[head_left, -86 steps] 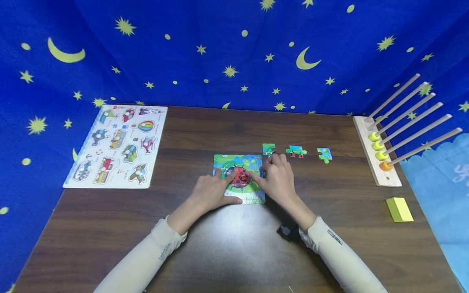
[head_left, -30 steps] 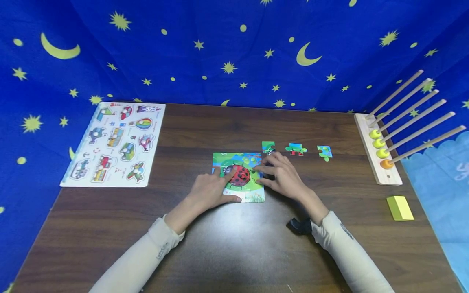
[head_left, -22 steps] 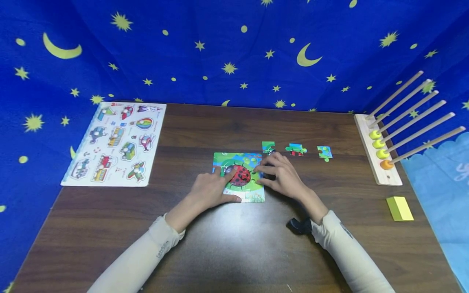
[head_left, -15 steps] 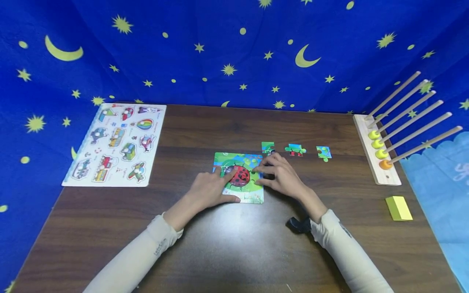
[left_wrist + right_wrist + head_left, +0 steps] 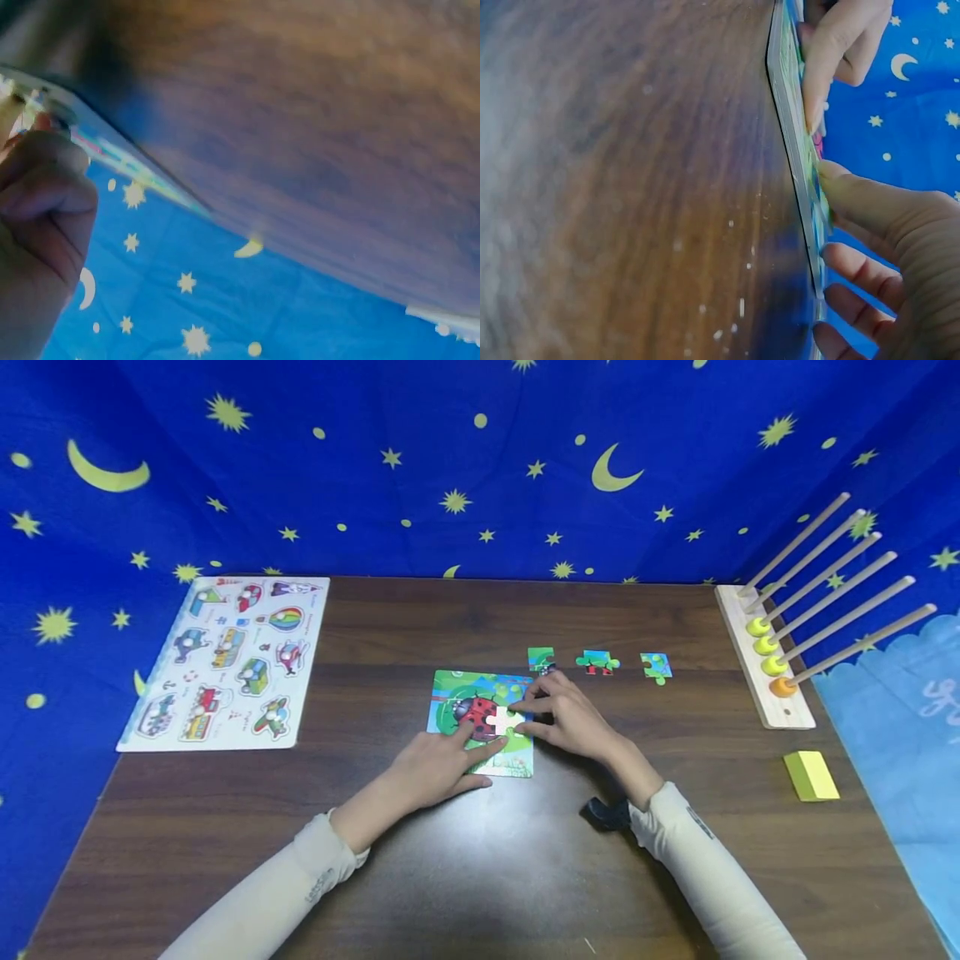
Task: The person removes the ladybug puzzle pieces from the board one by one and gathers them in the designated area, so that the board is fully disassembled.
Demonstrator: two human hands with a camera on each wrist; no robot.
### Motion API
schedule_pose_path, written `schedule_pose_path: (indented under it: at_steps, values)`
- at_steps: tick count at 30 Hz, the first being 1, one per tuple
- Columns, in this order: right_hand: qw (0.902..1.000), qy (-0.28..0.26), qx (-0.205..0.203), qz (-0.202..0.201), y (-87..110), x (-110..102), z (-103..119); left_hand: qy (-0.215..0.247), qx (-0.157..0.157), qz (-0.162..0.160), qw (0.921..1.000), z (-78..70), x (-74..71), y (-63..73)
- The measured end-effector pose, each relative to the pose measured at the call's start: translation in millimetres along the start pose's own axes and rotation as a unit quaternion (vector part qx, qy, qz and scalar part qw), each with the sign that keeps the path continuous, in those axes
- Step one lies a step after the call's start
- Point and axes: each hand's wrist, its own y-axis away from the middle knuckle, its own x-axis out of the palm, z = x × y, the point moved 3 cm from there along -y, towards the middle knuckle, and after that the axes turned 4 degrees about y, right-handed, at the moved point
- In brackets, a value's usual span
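A ladybug jigsaw puzzle (image 5: 444,687) lies in its flat frame at mid-table. A piece-shaped white patch (image 5: 502,721) shows at the rear of the ladybug. My right hand (image 5: 576,720) is at the puzzle's right edge; in the right wrist view its thumb and index finger pinch a puzzle piece (image 5: 825,214) tilted up from the surface. My left hand (image 5: 429,768) rests with extended fingers on the puzzle's lower left, touching near the ladybug. Behind my right hand lie three loose pieces: a green one (image 5: 540,658), a blue-and-red one (image 5: 597,662) and a blue one (image 5: 656,667).
A white peg puzzle board (image 5: 281,733) with vehicle pictures lies at the left. Along the right edge stands a wooden rack (image 5: 791,714) with slanted rods and a few rings. A yellow block (image 5: 812,776) sits nearer on the right. A starry blue curtain (image 5: 420,460) closes off the back.
My left fingers have slid down off the ladybug's middle. The white patch now shows where the ladybug's rear was printed, and my right fingers have lifted the piece there.
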Motion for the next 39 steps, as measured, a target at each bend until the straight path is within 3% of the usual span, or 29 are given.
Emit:
schedule_pose_path:
  at_steps: [11, 19, 27, 34, 39]
  values:
    - [0.9986, 0.012, 0.001, 0.052, -13.8, 1, 3, 0.024, 0.006, -0.001, 0.9997, 1.6, -1.1, -2.0]
    - [0.9984, -0.011, 0.000, 0.055, -16.4, 3, 0, 0.031, 0.003, -0.016, 0.9994, 4.8, 0.6, -3.2]
    - [0.9925, -0.105, 0.010, 0.062, -14.9, 3, -8, 0.024, 0.009, -0.021, 0.9994, 4.2, -0.2, -2.7]
    - [0.9774, -0.196, 0.010, 0.079, -15.7, 4, -16, 0.024, 0.012, -0.022, 0.9994, 4.1, 0.3, -3.1]
    - [0.9673, -0.230, 0.024, 0.104, -19.6, 3, -16, 0.034, 0.010, -0.023, 0.9991, 4.9, 0.8, -2.8]
